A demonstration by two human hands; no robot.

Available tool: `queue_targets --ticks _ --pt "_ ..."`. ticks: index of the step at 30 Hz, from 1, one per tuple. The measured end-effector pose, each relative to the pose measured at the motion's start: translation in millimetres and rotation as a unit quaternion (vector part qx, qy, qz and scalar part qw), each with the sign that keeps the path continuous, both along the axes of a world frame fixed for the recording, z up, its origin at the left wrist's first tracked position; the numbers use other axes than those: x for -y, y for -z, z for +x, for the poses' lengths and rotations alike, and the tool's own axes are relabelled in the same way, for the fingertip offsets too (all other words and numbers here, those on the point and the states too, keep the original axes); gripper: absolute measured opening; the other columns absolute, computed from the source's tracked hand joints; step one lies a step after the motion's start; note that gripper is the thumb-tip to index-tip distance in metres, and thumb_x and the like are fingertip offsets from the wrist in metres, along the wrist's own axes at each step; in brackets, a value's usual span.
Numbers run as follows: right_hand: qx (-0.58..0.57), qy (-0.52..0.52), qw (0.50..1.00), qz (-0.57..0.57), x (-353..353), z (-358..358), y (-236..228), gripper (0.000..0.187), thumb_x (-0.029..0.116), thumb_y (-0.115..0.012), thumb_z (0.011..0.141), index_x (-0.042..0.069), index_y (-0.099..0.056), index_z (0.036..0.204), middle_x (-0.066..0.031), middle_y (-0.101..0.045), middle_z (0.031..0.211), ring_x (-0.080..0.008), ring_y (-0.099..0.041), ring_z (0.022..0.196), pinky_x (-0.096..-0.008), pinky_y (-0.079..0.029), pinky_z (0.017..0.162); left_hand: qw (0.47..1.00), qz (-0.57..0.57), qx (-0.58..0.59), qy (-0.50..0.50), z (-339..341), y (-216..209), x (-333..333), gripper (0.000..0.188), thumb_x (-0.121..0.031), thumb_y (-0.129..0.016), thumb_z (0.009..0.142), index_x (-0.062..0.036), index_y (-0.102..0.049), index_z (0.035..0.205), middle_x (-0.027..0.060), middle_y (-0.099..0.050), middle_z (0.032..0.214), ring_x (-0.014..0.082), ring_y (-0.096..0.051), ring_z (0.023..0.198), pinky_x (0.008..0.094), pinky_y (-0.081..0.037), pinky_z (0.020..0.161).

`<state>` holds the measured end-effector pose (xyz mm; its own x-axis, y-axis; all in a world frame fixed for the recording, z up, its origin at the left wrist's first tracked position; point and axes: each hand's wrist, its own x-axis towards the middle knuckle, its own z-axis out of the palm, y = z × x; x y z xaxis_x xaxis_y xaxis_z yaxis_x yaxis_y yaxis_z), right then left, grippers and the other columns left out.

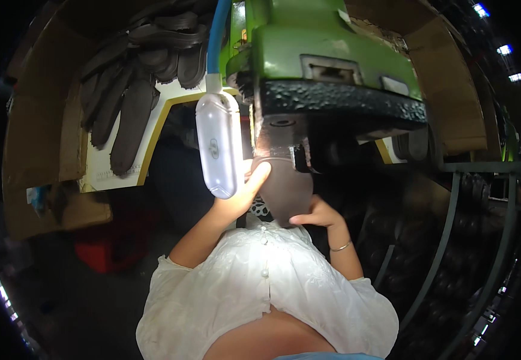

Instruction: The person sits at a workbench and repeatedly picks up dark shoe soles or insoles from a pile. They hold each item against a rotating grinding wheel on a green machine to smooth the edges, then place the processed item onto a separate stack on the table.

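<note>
A dark brown shoe sole (286, 191) is held between my two hands under the head of a green machine (326, 48). My left hand (245, 191) grips its left edge, thumb on top, partly covered by a pale lamp (218, 144) on a blue cable. My right hand (318, 215) pinches the near right edge with the thumb above and the fingers mostly hidden below. The sole's far end reaches under the machine's black lower edge (344, 102), where the contact cannot be made out.
Several dark soles (135, 120) lie piled on a white board with a yellow edge (152, 153) at the left. Cardboard (41, 132) walls flank both sides. A red stool or crate (107, 246) stands low at left, a metal rack (446, 234) at right.
</note>
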<state>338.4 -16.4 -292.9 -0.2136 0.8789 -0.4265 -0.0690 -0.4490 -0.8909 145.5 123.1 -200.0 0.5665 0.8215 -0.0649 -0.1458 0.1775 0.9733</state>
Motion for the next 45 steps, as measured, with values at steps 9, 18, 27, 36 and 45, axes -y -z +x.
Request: queue_targets --ticks 9,18,27,36,45 --pt "-0.171 0.354 0.890 0.229 -18.9 58.8 -40.2 0.034 0.000 -0.060 0.072 -0.004 -0.056 0.105 -0.0134 -0.062 0.096 -0.0206 -0.061 0.087 -0.0302 -0.048 0.081 0.997 -0.068 -0.022 0.006 -38.6 29.2 12.6 0.025 -0.006 -0.047 0.088 0.0018 -0.046 0.112 0.0091 -0.059 0.096 0.0106 -0.059 0.073 0.0230 -0.052 0.054" --pt "-0.008 0.257 0.907 0.335 -80.0 -9.0 -85.0 0.029 0.002 -0.064 0.075 -0.005 -0.059 0.102 -0.0090 -0.060 0.096 -0.0124 -0.056 0.087 -0.0235 -0.044 0.078 0.995 -0.051 -0.070 -0.040 -100.9 37.7 -6.6 0.029 -0.012 -0.041 0.089 0.0056 -0.045 0.112 0.0116 -0.060 0.091 0.0137 -0.060 0.070 0.0239 -0.053 0.053" --pt "0.021 0.168 0.942 0.290 -93.9 -41.1 -94.2 0.041 0.000 -0.069 0.073 0.001 -0.049 0.109 -0.0059 -0.055 0.103 -0.0117 -0.053 0.094 -0.0270 -0.044 0.085 0.962 -0.049 -0.220 0.153 -115.5 106.4 -20.4 0.030 -0.005 -0.054 0.074 0.0036 -0.057 0.103 0.0066 -0.062 0.088 0.0146 -0.058 0.077 0.0275 -0.047 0.068" --pt "0.202 0.099 0.928 0.296 -99.0 -34.8 -121.5 0.046 0.012 -0.073 0.069 0.000 -0.052 0.108 -0.0107 -0.060 0.100 -0.0182 -0.058 0.093 -0.0317 -0.044 0.084 0.901 0.192 -0.126 0.368 8.7 93.6 46.7 0.045 -0.025 -0.067 0.076 0.0021 -0.053 0.109 0.0152 -0.060 0.101 0.0245 -0.058 0.095 0.0354 -0.045 0.080" --pt "0.145 0.633 0.634 0.420 -74.8 91.5 -125.2 0.036 0.007 -0.048 0.088 0.003 -0.043 0.123 -0.0080 -0.056 0.094 -0.0076 -0.055 0.079 -0.0189 -0.047 0.061 0.965 0.126 -0.219 0.063 -24.5 85.5 -13.6 0.029 -0.014 -0.065 0.078 -0.0007 -0.058 0.102 0.0098 -0.062 0.090 0.0150 -0.059 0.081 0.0273 -0.047 0.072"
